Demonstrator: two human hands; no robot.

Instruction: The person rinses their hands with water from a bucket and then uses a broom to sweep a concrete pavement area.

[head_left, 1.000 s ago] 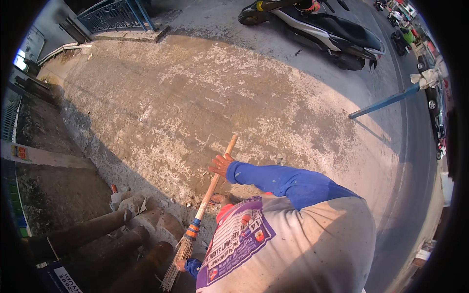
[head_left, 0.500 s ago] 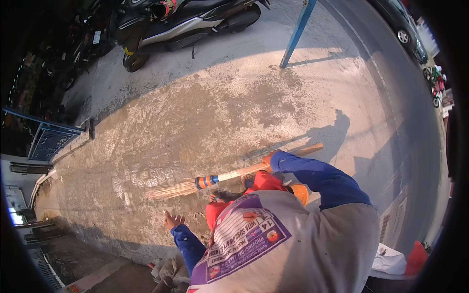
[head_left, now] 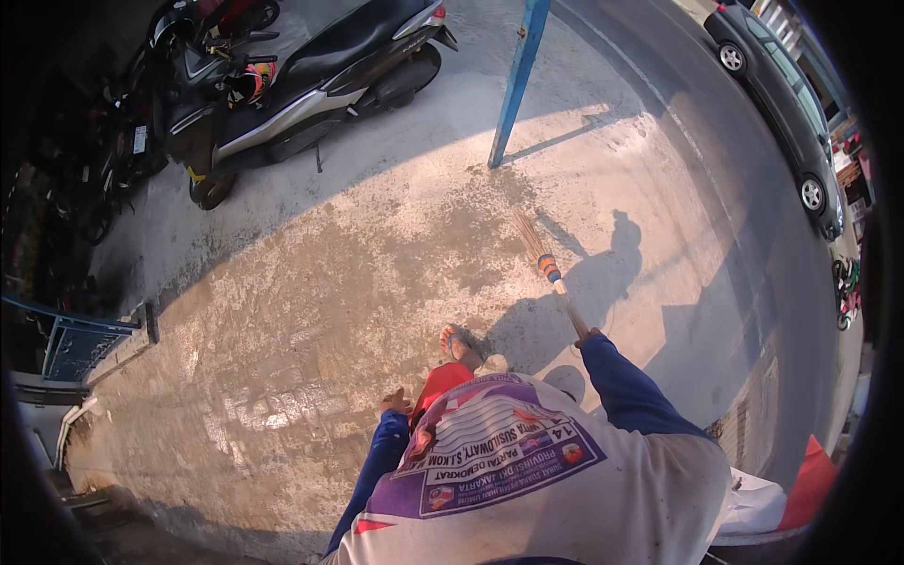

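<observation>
A stick broom (head_left: 549,267) with thin tan bristles, an orange and blue binding and a wooden handle slants out over the pavement ahead of me. My right hand (head_left: 589,337), at the end of a blue sleeve, is wrapped round the handle's near end. The bristle tips point far and slightly left, near the foot of a blue post. Beside my red-clothed leg, my left hand (head_left: 396,403) hangs low and holds nothing, its fingers loosely apart. One sandalled foot (head_left: 459,345) shows on the ground between the hands.
Motorbikes (head_left: 320,94) are parked at the far left. The blue post (head_left: 521,85) stands on the pavement ahead. To the right runs a road (head_left: 697,113) with a dark car (head_left: 782,104). A blue metal gate (head_left: 85,348) is at the left edge; red and white cloth (head_left: 808,480) lies lower right.
The broom has swung from lying across my front, bristles left, to pointing ahead and right. My right hand now grips nearer the handle's end. The view has turned slightly right.
</observation>
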